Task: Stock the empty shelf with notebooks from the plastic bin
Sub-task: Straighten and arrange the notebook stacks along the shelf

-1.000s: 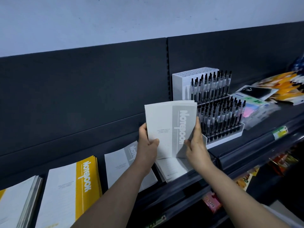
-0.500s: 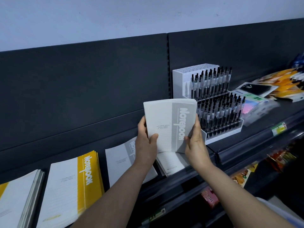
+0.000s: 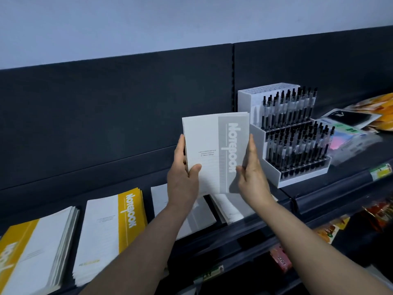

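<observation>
I hold a thin stack of white-and-grey notebooks point(image 3: 214, 150) upright above the dark shelf point(image 3: 240, 231), cover facing me. My left hand point(image 3: 182, 179) grips its left edge with the thumb on the cover. My right hand point(image 3: 252, 177) grips its right edge. Below them lie two stacks of grey notebooks, one point(image 3: 200, 216) partly hidden by my left forearm and one point(image 3: 231, 206) behind my right wrist. Two stacks of yellow-striped notebooks point(image 3: 112, 231) point(image 3: 32, 254) lie flat on the shelf to the left. The plastic bin is out of view.
A white tiered pen display point(image 3: 291, 141) full of black pens stands just right of the held notebooks. Packaged stationery point(image 3: 357, 128) lies further right. The shelf's dark back panel point(image 3: 106, 124) rises behind. Snack packets point(image 3: 280, 260) sit on a lower shelf.
The held notebooks have been squared up and raised slightly between both hands. My view has shifted a little.
</observation>
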The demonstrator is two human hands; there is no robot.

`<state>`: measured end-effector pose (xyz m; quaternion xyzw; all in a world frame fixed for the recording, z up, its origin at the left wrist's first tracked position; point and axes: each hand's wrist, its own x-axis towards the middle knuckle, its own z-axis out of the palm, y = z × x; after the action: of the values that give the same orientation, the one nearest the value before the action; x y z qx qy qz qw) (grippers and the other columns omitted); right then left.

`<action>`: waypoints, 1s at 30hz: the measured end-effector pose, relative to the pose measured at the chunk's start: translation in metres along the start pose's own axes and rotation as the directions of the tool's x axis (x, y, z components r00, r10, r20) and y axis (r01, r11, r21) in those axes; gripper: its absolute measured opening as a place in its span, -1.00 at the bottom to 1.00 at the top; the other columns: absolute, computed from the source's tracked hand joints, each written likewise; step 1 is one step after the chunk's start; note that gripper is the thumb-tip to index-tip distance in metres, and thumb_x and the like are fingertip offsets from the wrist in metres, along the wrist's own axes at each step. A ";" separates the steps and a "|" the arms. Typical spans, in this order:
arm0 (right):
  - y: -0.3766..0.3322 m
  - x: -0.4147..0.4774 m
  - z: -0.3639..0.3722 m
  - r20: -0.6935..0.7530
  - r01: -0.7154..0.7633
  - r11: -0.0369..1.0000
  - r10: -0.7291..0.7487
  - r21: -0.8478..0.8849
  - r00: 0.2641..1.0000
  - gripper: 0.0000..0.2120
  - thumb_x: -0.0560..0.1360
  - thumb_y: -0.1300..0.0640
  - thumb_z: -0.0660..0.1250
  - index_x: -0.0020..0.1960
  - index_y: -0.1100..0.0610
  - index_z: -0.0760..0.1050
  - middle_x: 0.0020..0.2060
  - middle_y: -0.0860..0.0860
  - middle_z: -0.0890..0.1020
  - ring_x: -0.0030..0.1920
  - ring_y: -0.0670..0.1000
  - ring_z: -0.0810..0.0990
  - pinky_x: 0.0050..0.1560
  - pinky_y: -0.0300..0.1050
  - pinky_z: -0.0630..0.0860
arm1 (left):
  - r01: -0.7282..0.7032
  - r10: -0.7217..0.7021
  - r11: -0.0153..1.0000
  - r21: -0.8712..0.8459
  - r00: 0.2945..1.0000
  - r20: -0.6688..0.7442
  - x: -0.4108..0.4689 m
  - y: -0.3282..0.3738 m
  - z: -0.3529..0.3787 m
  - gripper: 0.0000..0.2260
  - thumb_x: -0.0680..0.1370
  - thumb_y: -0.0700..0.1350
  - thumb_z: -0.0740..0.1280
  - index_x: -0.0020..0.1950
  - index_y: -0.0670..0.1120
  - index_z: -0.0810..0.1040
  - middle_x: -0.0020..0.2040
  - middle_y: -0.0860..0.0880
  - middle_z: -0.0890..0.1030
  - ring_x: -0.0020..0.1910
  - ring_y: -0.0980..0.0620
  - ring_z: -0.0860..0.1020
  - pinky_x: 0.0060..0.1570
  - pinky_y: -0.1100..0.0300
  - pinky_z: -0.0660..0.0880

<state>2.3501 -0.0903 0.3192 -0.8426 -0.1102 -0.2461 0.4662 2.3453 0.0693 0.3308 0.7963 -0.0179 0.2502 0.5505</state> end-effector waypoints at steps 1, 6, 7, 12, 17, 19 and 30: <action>-0.006 0.002 0.006 0.030 0.011 1.000 -0.011 0.006 0.999 -0.16 0.55 0.37 0.18 0.49 -0.16 -0.30 0.53 -0.02 0.14 0.22 -0.20 0.32 0.08 -0.27 0.33 | 0.008 -0.007 1.000 0.018 1.000 -0.018 0.001 0.001 -0.012 -0.26 0.52 -0.32 0.32 0.55 0.20 0.13 0.13 0.07 0.60 -0.03 0.19 0.53 0.06 0.27 0.49; -0.025 0.013 0.043 0.270 -0.032 0.999 0.032 -0.005 0.962 -0.27 0.59 0.26 0.11 0.53 -0.15 -0.27 0.37 0.03 0.33 0.19 0.05 0.45 0.05 -0.11 0.40 | 0.213 -0.206 0.972 0.103 0.976 -0.069 -0.001 -0.002 -0.071 -0.31 0.51 -0.27 0.38 0.52 0.18 0.20 -0.10 0.04 0.60 -0.10 0.10 0.56 -0.04 0.14 0.54; -0.026 0.016 0.050 0.335 -0.078 0.997 0.073 0.002 0.939 -0.30 0.60 0.25 0.09 0.54 -0.14 -0.23 0.37 0.05 0.34 0.19 0.04 0.45 0.10 -0.08 0.41 | 0.272 -0.267 0.956 0.112 0.962 -0.057 -0.001 -0.005 -0.079 -0.36 0.51 -0.27 0.38 0.49 0.16 0.26 -0.06 0.03 0.61 -0.06 0.06 0.57 -0.04 0.08 0.57; -0.021 0.026 0.077 0.559 -0.188 0.960 0.275 -0.208 0.782 -0.47 0.62 0.23 0.08 0.55 0.12 0.03 0.45 0.13 0.29 0.40 0.16 0.32 0.35 -0.03 0.31 | 0.527 -0.533 0.836 0.152 0.846 -0.002 -0.003 -0.034 -0.093 -0.70 0.45 -0.23 0.43 0.14 -0.05 0.50 0.07 -0.07 0.63 0.02 -0.13 0.62 -0.11 -0.15 0.64; -0.014 0.019 0.092 0.578 -0.138 0.915 0.351 -0.380 0.736 -0.92 0.57 0.23 0.12 0.05 0.20 0.33 0.22 0.19 0.48 0.21 0.18 0.46 0.04 -0.12 0.35 | 0.543 -0.575 0.775 0.324 0.818 0.003 -0.005 -0.053 -0.086 -0.71 0.41 -0.18 0.45 0.12 -0.16 0.56 0.06 -0.12 0.64 0.02 -0.16 0.62 -0.09 -0.10 0.64; -0.010 0.017 0.094 0.573 -0.125 0.908 0.353 -0.399 0.740 -0.96 0.56 0.22 0.14 -0.07 0.15 0.29 0.18 0.18 0.50 0.17 0.18 0.48 -0.04 -0.16 0.31 | 0.518 -0.565 0.751 0.410 0.825 -0.006 -0.004 -0.054 -0.083 -0.69 0.42 -0.16 0.45 0.13 -0.18 0.55 0.06 -0.12 0.63 0.01 -0.15 0.62 -0.09 -0.06 0.64; -0.010 0.006 0.091 0.484 -0.086 0.881 0.335 -0.466 0.808 -0.73 0.52 0.23 0.18 -0.31 0.09 0.20 0.05 0.16 0.55 0.01 0.14 0.49 -0.17 -0.16 0.30 | 0.337 -0.470 0.592 0.732 0.883 -0.027 -0.006 -0.061 -0.071 -0.68 0.46 -0.08 0.39 0.17 -0.14 0.49 0.13 -0.12 0.60 0.11 -0.14 0.57 -0.04 0.10 0.53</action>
<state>2.3796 -0.0087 0.2899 -0.9643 -0.0874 0.0440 0.2459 2.3318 0.1543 0.2945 0.9475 0.2159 0.0366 0.2330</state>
